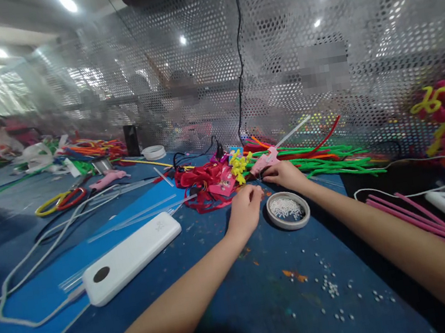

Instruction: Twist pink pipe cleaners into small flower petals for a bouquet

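My left hand [246, 209] rests on the blue table [235, 299] with its fingers curled into a pinch; what it holds is too small to make out. My right hand [284, 174] reaches past it, fingers closed around the grip of a pink glue gun [266, 160] lying among the craft pieces. Just in front of both hands sits a small round dish [288, 210] of white beads. A red ribbon heap [204, 185] and a yellow pipe-cleaner flower [238, 166] lie just beyond the left hand.
A white power bank [131, 258] with a cable lies at the left. Green pipe cleaners [332, 163] and pink ones [435, 231] spread to the right. Loose white beads [335, 289] dot the table near me. A second glue gun [108, 178], scissors [61, 201] and a perforated screen [311, 34] stand behind.
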A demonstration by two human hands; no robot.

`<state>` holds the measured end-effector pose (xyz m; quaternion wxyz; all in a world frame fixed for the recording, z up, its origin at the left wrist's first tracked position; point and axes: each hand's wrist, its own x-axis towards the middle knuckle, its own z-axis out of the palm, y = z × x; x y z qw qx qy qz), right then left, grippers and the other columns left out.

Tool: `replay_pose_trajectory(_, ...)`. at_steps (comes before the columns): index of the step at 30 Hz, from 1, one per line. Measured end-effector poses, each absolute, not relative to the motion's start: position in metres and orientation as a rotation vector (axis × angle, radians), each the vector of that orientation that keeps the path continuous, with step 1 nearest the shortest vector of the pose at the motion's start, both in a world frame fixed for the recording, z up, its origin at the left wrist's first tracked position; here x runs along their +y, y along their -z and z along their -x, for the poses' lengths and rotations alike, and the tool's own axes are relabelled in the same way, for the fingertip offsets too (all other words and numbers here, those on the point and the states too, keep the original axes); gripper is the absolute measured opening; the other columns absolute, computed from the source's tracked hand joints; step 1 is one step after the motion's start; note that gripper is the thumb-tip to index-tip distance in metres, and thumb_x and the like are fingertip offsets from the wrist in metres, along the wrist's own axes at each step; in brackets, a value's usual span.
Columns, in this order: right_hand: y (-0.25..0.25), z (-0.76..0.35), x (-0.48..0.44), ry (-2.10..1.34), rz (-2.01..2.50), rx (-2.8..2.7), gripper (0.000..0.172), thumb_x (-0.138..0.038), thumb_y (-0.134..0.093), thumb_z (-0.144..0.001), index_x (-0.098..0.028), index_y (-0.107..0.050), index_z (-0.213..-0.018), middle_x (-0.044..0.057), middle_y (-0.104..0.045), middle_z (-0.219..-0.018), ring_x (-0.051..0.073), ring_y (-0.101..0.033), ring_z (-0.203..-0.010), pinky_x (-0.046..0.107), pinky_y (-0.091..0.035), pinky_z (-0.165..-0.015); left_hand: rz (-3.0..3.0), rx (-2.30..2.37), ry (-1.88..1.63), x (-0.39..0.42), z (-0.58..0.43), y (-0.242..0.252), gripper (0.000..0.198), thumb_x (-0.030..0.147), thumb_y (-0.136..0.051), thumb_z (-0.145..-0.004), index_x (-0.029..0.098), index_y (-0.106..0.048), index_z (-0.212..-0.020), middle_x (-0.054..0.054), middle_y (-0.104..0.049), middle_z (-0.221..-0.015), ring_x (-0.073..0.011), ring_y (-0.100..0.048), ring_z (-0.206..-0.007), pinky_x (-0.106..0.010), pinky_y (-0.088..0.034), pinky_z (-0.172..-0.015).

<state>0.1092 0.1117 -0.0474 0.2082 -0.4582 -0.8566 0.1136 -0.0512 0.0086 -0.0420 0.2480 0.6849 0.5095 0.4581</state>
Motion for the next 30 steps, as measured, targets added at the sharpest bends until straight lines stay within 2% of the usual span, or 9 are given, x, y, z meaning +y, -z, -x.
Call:
replay_pose_trajectory(5,0.05,-0.103,0.113,-0.286,1.361,-2.42,0.025,-0.032,-0.052,-0.089,-0.016,-0.057,-0.107,0.007,-0.059,-0.109,0.018,-0.059,-0.093,0.039,-0.049,-0.081,-1.851,1.376,-1.244,0.009,0.051,0.043,0.028,0.035,-0.038,-0.086,0.018,-0.054,-0.071,-0.004,-0.063,-0.074,-0.0179,-0.061,-0.072,-0.028,-0.046,-0.068)
replay_pose_trajectory(14,0.032,-0.093,0.106,-0.275,1.415,-2.483,0.026,-0.031,-0.053,-0.089,-0.015,-0.056,-0.109,0.006,-0.059,-0.107,0.017,-0.06,-0.088,0.036,-0.051,-0.074,-1.863,1.391,-1.229,0.01,0.052,0.042,0.03,0.036,-0.037,-0.086,0.017,-0.055,-0.07,-0.004,-0.063,-0.073,-0.0184,-0.062,-0.071,-0.028,-0.046,-0.066)
replay_pose_trajectory(18,0.017,-0.113,0.082,-0.199,1.372,-2.455,0.021,-0.031,-0.052,-0.089,-0.014,-0.058,-0.1,0.005,-0.062,-0.097,0.015,-0.06,-0.081,0.034,-0.051,-0.072,-1.87,1.406,-1.223,0.01,0.052,0.041,0.03,0.036,-0.038,-0.086,0.018,-0.056,-0.071,-0.004,-0.064,-0.073,-0.0186,-0.062,-0.071,-0.028,-0.046,-0.066)
replay_pose_trajectory(21,0.005,-0.129,0.061,-0.158,1.252,-2.471,0.013,-0.024,-0.054,-0.087,-0.016,-0.063,-0.088,0.003,-0.065,-0.084,0.014,-0.06,-0.074,0.028,-0.048,-0.069,-1.871,1.399,-1.218,0.011,0.051,0.041,0.03,0.038,-0.038,-0.086,0.018,-0.056,-0.071,-0.003,-0.064,-0.073,-0.0188,-0.062,-0.072,-0.028,-0.047,-0.066)
replay_pose_trajectory(24,-0.004,-0.136,0.041,-0.122,1.122,-2.509,0.014,-0.016,-0.054,-0.083,-0.018,-0.067,-0.08,0.004,-0.068,-0.084,0.017,-0.061,-0.081,0.026,-0.044,-0.073,-1.866,1.391,-1.213,0.012,0.05,0.04,0.03,0.038,-0.039,-0.085,0.018,-0.056,-0.071,-0.003,-0.065,-0.073,-0.0191,-0.063,-0.073,-0.028,-0.047,-0.067)
replay_pose_trajectory(27,-0.006,-0.137,0.013,-0.055,1.06,-2.475,0.022,-0.014,-0.047,-0.086,-0.016,-0.068,-0.092,0.009,-0.067,-0.097,0.022,-0.057,-0.095,0.032,-0.041,-0.084,-1.864,1.383,-1.209,0.013,0.05,0.04,0.03,0.039,-0.04,-0.085,0.018,-0.057,-0.071,-0.004,-0.065,-0.073,-0.0194,-0.063,-0.073,-0.028,-0.048,-0.069)
replay_pose_trajectory(30,-0.005,-0.139,-0.029,-0.048,1.003,-2.457,0.026,-0.02,-0.042,-0.09,-0.018,-0.063,-0.104,0.008,-0.066,-0.099,0.019,-0.058,-0.092,0.032,-0.043,-0.083,-1.865,1.376,-1.203,0.013,0.05,0.04,0.031,0.04,-0.04,-0.084,0.018,-0.057,-0.071,-0.004,-0.065,-0.073,-0.0193,-0.063,-0.073,-0.029,-0.048,-0.07)
